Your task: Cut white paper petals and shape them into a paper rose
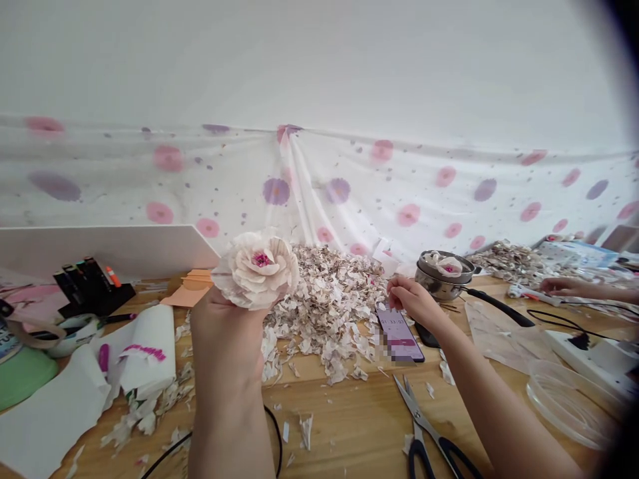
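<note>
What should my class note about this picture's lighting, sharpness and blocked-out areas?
Head view: light looks soft, no hard-edged shadows stand out; head view: blurry darkness covers the upper and lower right corners; head view: a pixelated patch hides part of the phone; head view: the cream flower looks fairly clear, the clear dish softer.

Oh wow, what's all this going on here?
A person's left hand holds up a cream artificial flower with a pink centre. The right hand is over the phone, fingers curled; I can't tell whether it holds anything. Behind is a heap of petal-like scraps, and scissors lie in front. Another flower sits in a metal pan. Someone else's hand is at the far right.
</note>
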`<control>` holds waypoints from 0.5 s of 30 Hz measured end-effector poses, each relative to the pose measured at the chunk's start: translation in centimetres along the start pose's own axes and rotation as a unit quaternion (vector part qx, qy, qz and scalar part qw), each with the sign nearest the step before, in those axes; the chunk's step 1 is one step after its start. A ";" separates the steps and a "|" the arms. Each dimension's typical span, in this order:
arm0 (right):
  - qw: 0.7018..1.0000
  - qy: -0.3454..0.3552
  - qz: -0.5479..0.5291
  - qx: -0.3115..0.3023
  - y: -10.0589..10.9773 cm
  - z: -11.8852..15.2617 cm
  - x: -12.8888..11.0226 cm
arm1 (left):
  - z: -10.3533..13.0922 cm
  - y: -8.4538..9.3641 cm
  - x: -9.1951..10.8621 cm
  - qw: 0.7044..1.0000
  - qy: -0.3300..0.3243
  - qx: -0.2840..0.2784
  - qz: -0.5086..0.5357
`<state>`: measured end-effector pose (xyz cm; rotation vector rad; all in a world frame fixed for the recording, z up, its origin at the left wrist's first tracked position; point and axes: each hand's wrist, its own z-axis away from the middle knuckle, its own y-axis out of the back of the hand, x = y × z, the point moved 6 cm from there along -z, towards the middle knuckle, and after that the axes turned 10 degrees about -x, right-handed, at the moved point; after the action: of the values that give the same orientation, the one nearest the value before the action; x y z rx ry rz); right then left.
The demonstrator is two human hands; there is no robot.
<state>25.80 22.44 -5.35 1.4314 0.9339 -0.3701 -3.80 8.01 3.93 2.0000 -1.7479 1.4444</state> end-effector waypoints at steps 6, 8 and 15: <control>0.997 0.008 0.055 -0.056 -5.2 -4.3 -0.7 | 0.1 1.0 1.8 1.000 -0.026 0.004 -0.010; 0.994 0.028 0.074 -0.075 -7.4 -6.0 -1.3 | 0.2 1.4 2.0 0.999 -0.026 0.016 -0.010; 0.990 0.033 0.119 -0.070 -8.8 -11.5 -1.8 | 0.5 1.4 2.1 0.999 -0.005 -0.046 -0.026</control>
<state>14.70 31.28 -8.54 1.4137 0.8144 -0.0771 -4.93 5.76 4.41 1.9937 -1.7185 1.3161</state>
